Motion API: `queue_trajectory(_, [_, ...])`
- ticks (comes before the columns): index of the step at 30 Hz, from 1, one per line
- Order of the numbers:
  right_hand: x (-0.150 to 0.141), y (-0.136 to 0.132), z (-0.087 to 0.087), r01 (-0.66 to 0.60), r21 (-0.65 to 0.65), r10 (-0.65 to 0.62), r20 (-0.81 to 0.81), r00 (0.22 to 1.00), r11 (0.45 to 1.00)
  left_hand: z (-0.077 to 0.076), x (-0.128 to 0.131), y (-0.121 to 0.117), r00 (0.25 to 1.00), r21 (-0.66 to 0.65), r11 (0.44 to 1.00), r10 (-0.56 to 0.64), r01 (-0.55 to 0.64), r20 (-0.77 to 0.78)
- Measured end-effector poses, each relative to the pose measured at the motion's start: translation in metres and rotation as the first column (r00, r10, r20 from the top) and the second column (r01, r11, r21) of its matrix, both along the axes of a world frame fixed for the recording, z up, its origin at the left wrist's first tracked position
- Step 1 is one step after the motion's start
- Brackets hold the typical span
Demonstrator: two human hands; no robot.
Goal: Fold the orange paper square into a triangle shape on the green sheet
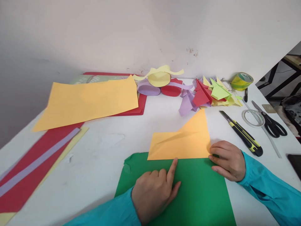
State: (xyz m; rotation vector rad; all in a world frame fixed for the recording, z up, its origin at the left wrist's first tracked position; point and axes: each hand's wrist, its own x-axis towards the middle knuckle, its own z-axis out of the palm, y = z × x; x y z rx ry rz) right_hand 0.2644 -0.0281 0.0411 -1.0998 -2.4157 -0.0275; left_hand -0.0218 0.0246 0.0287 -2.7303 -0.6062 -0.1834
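On the counter we've got a big orange sheet toward the back-left corner, a green sheet running out of frame at the near side, and a folded-looking orange piece mid-counter, overlapping green's far edge. Left hand: index fingertip on the piece's near edge, other fingers curled, nothing held. Right hand: fingers half-bent at its near-right corner — we can't tell if pinching. Cutter toward the right edge. We'd call it pressing a fold — next move calls for even pressure along it.
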Motion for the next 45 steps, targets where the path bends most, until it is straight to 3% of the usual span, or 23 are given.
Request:
queue_trajectory(17, [-0.021,0.004,-0.004,0.065,0.017,-0.066,0.086,0.994,0.998,0.004,0.003,-0.002,1.0,-0.052,0.998,0.02,-0.021,-0.006])
queue_trajectory(34, [-0.043,0.012,0.001,0.124,-0.071,-0.105,0.226,0.969,0.99,0.005,0.007,-0.003,1.0,-0.105,0.994,0.006,-0.005,0.014])
queue_trajectory(45, [-0.051,0.012,0.0,0.133,-0.061,-0.117,0.222,0.968,0.989,0.006,0.011,-0.006,0.998,-0.115,0.992,0.061,-0.059,0.016])
